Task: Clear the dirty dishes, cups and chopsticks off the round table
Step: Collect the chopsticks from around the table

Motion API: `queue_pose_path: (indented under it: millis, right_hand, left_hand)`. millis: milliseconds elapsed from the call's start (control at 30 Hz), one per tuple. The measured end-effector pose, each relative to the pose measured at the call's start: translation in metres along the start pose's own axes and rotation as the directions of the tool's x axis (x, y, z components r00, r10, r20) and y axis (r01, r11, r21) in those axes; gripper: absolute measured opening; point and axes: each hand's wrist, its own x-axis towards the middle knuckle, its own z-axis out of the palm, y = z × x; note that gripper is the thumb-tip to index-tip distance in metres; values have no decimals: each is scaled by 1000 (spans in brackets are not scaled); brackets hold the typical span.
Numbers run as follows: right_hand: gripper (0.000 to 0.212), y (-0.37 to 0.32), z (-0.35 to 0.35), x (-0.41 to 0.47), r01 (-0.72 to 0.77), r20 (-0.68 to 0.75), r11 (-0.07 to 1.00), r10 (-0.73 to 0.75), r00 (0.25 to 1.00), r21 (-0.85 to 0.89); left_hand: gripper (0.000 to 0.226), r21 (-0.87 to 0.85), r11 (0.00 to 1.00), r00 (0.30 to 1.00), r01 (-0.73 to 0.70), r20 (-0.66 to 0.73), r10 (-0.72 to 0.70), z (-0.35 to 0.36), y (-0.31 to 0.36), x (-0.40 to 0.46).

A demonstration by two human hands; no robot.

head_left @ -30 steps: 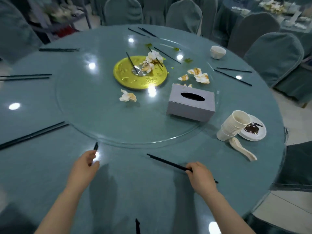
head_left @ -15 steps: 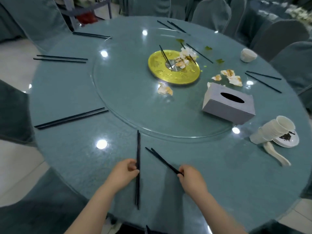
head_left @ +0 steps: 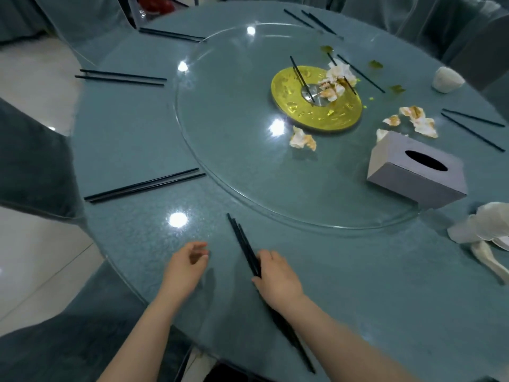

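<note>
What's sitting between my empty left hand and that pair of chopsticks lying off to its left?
Nothing visible. The left hand hovers empty above the round table, and only bare tabletop lies between it and the pair of chopsticks up and to its left. The right hand grips a separate chopstick bundle.

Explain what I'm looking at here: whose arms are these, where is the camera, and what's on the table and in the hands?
No machine here: these are a person's bare arms, filmed by a wide-angle camera worn on the head, looking down. The right hand grips a bundle of black chopsticks. The left hand holds nothing, fingers loosely curled above the round table. More chopstick pairs lie around the rim. On the glass turntable sit a gold disc, crumpled napkins and a grey tissue box. At the right edge are stacked cups and a white spoon; a small white bowl stands farther back.
</note>
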Motion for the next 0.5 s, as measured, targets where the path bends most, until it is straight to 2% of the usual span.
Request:
queue_pose_path:
  millis: [67,167,267,400,500]
  right_hand:
    - [36,-2,-1,8,63,15,998,-63,998,5]
    - [37,0,-3,16,148,-21,989,-149,989,-30]
    - [33,5,-4,20,153,-97,987,-157,983,-51]
    - [27,15,-9,22,73,-127,995,-82,988,-74]
    - [24,21,-14,25,62,-81,994,-69,994,-90]
  left_hand:
    - [25,-22,1000,1000,-5,-21,4,-8,-2,8]
    - [25,-25,999,998,-35,-57,34,-16,-7,18]
    - [24,29,998,989,-57,-134,60,-25,-11,29]
    - [41,285,956,950,-67,-275,148,-47,-13,57]
    - [65,539,842,947,-31,-254,198,-70,-12,89]
